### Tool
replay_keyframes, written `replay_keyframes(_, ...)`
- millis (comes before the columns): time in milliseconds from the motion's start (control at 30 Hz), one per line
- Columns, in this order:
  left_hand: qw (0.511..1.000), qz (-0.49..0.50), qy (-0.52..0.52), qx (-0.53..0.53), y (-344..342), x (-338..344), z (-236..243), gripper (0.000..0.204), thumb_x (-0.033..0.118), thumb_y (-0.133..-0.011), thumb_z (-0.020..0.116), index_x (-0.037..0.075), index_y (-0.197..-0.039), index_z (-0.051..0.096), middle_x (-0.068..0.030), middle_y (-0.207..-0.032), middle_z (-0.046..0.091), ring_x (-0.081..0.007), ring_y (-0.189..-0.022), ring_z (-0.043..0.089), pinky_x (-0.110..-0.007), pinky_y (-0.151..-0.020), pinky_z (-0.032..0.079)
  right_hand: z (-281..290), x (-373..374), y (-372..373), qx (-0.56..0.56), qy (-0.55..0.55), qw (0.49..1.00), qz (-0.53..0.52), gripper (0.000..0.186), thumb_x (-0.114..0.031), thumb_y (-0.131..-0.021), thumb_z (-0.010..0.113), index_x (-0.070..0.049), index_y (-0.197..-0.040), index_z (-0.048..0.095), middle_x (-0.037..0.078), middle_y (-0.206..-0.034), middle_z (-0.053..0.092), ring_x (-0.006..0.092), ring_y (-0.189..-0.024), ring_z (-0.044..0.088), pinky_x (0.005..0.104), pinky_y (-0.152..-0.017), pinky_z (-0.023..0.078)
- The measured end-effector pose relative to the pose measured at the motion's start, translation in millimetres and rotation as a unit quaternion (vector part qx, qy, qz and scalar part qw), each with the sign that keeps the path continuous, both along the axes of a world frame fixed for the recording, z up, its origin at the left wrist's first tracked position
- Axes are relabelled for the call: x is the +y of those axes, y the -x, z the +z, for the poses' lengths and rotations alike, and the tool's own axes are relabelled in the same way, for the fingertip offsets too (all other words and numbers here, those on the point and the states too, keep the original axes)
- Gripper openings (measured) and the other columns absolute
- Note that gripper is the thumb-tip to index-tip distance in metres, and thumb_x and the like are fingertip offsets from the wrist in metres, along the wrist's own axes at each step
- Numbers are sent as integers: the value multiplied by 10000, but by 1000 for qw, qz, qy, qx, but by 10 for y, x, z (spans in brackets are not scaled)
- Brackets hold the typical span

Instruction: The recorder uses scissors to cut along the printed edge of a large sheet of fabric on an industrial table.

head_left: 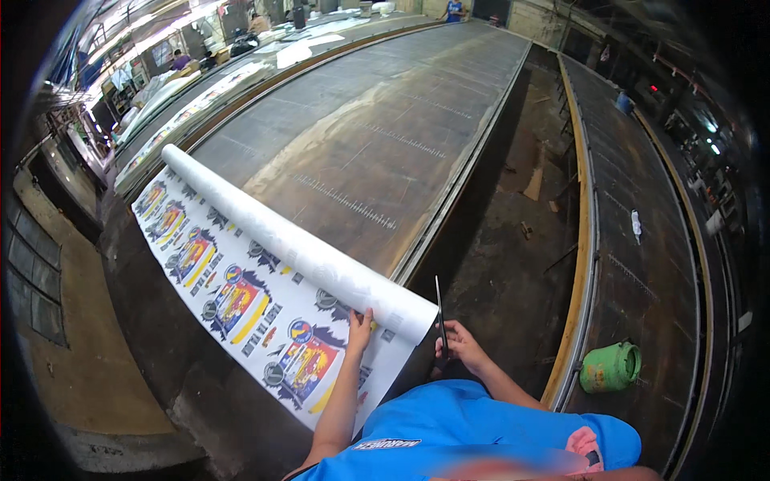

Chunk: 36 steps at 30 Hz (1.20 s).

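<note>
A long white printed sheet (261, 317) with repeated colourful pictures hangs over the near end of the long dark table (385, 160). Its upper part is wound into a white roll (305, 244) lying crosswise on the tabletop. Close under the roll, my left hand (360, 330) grips the sheet, with thumb and fingers at its printed face. My right hand (460, 346) is closed round the handles of black scissors (439, 309). Their blades point up and away, beside the right end of the roll; whether they touch the sheet I cannot tell.
Across an aisle on the right runs another long table (622, 232), bearing a green container (611, 368) and a small white object (636, 225). Sheets and stacked material (192, 104) cover a table at left. A person in blue (455, 11) stands at the far end.
</note>
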<state>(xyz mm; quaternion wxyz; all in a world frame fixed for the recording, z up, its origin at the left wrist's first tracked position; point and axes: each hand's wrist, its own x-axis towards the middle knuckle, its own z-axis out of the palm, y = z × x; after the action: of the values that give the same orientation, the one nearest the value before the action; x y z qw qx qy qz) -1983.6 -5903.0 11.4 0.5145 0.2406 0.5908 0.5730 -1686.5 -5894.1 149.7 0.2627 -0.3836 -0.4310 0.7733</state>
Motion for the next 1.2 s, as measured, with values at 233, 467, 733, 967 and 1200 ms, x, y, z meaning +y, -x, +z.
replay_keyframes(233,972,120,61,192,-402,1164,43,1375,603,-781,755,-226,-1431,-129,-440,-1528,-65,-470,-1489,-11,-450,-1222,26,-214,540,-553,-3,44,996,-81,373,-97,-953,583,-79,-1308,471,69,-925,638,172,-851,660,320,-802,530)
replay_keyframes(467,935,133,8,328,-1067,1813,420,1218,542,-826,722,77,-1572,-121,-434,-1534,-144,-543,-1470,-63,-553,-1200,58,-206,1436,-998,74,34,985,-155,363,-87,-931,612,-66,-1271,490,79,-890,643,183,-817,654,321,-784,528)
replay_keyframes(733,837,62,176,514,-1541,3017,757,1006,485,-774,711,76,-1562,237,-359,-1591,26,-598,-1430,132,-643,-1173,47,-498,2270,-1579,94,91,976,-174,331,-63,-921,612,-65,-1233,502,84,-882,642,187,-799,666,335,-744,571)
replay_keyframes(967,846,9,-145,513,-1539,3029,862,677,198,-890,666,69,-1486,373,-231,-1589,264,-467,-1479,172,-563,-1192,138,-123,3209,-1887,36,-61,986,-151,382,-107,-921,604,-67,-1279,478,43,-856,625,147,-775,626,256,-696,465)
replay_keyframes(1200,813,-29,-151,561,-1941,3529,150,776,392,-964,575,107,-1581,201,-207,-1653,43,-468,-1504,-41,-642,-1169,9,-378,3387,-2341,29,-21,960,-278,392,-60,-935,597,-58,-1307,473,62,-890,606,158,-790,624,304,-752,525)
